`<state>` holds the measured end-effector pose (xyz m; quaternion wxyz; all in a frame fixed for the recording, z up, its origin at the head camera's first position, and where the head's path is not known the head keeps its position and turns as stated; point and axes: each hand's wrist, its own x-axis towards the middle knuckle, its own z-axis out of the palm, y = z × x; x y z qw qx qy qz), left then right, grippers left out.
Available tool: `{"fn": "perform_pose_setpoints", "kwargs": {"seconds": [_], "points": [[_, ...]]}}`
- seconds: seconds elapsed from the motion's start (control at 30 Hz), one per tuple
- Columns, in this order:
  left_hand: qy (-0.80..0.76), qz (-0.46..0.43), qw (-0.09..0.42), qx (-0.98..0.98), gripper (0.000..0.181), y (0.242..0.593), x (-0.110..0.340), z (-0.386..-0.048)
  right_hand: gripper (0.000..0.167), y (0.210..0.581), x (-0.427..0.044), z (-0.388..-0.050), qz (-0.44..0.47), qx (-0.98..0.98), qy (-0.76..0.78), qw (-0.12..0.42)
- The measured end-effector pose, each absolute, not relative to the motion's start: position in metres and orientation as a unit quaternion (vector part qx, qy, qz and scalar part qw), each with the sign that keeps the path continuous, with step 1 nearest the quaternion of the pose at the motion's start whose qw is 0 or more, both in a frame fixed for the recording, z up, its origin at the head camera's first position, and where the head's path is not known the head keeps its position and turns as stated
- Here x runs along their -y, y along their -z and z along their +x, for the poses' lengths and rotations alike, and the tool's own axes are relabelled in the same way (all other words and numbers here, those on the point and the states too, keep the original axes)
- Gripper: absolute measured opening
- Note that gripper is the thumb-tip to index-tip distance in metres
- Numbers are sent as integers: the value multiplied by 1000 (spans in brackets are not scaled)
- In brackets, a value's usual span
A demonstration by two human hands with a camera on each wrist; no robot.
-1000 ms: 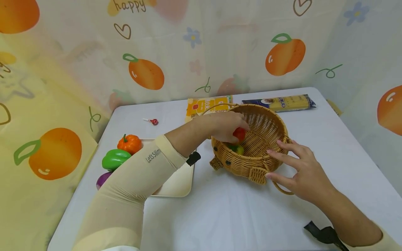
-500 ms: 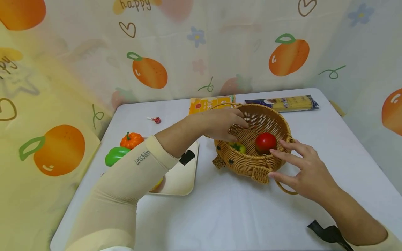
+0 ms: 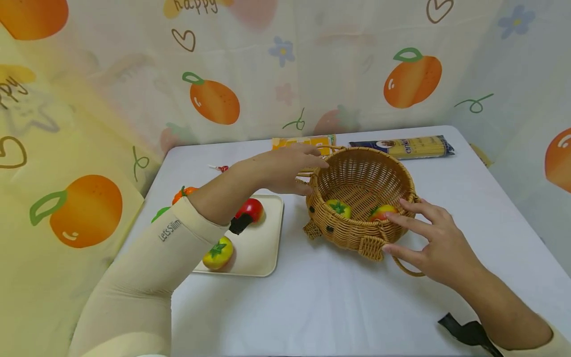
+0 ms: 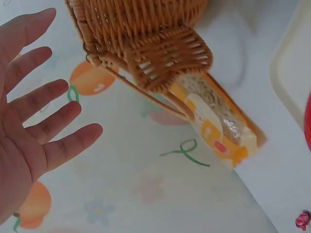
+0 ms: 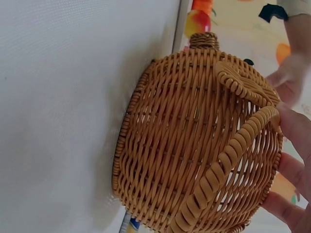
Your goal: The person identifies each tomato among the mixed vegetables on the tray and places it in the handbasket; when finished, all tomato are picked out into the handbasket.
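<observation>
In the head view a wicker basket (image 3: 343, 230) holds a yellow-green fruit (image 3: 340, 208) and a red-yellow one (image 3: 382, 212). My left hand (image 3: 287, 168) hovers at the basket's left rim, holding nothing; the left wrist view shows its fingers (image 4: 53, 104) spread. At the right rim my right hand (image 3: 439, 245) rests its fingertips on the wicker, fingers slightly bent; the right wrist view shows them against the basket (image 5: 194, 126) by its handle. Partly behind my left arm, a cream tray (image 3: 260, 253) carries a red fruit (image 3: 252, 209) and a yellow one (image 3: 218, 253).
Behind the basket lie a yellow packet (image 3: 285, 143) and a long noodle pack (image 3: 415, 147). A lollipop (image 3: 221, 168) is at the back left. An orange pumpkin (image 3: 182, 193) and a green vegetable (image 3: 160, 213) show beside my left arm.
My left hand let go of the red fruit and moved left out of the basket. That fruit rolled toward the right rim, turning its yellow side up. My right hand stayed at the rim.
</observation>
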<state>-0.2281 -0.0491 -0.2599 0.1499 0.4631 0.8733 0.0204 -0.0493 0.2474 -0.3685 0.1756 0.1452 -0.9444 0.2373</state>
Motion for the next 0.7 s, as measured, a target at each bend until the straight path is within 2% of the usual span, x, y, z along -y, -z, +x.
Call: {"fn": "perform_pose_setpoints", "kwargs": {"seconds": [0.17, 0.33, 0.7], "points": [[-34, 454, 137, -880, 61, 264, 71, -231, 67, 368, -247, -50, 143, 945, -237, 171], [-29, 421, 148, -894, 62, 272, 92, -233, 67, 368, -248, -50, 147, 945, -235, 175], [-36, 326, 226, -917, 61, 304, 124, -236, 66, 370, -248, -50, 150, 943, -239, 178]]}}
